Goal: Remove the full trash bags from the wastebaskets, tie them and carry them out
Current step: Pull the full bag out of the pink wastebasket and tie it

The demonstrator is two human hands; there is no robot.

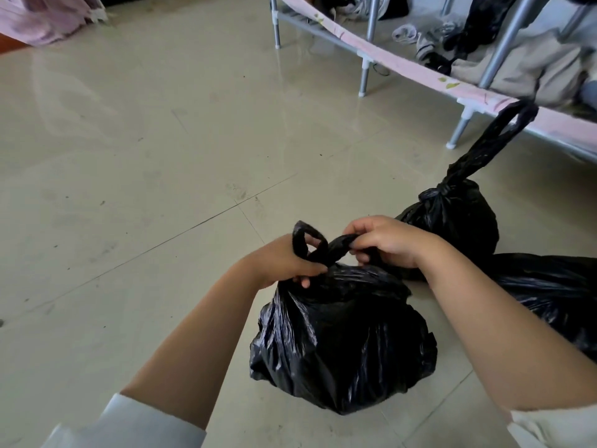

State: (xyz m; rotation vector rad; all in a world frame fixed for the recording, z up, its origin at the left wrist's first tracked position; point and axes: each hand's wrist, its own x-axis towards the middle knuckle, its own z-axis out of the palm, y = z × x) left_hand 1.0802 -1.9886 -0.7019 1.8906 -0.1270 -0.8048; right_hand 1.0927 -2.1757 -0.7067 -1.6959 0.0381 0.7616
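A full black trash bag sits on the tiled floor in front of me. My left hand grips one of its handle strips at the neck, and the strip's loop sticks up above my fingers. My right hand pinches the other handle strip, which crosses over the first. Behind it stands a second black bag, knotted at the top with its long handle loop pointing up. A third black bag lies at the right, partly hidden behind my right forearm.
A metal-legged rack with pink fabric trim and piled clothes runs along the back right. Pink cloth hangs at the top left. Open tiled floor spreads to the left and ahead.
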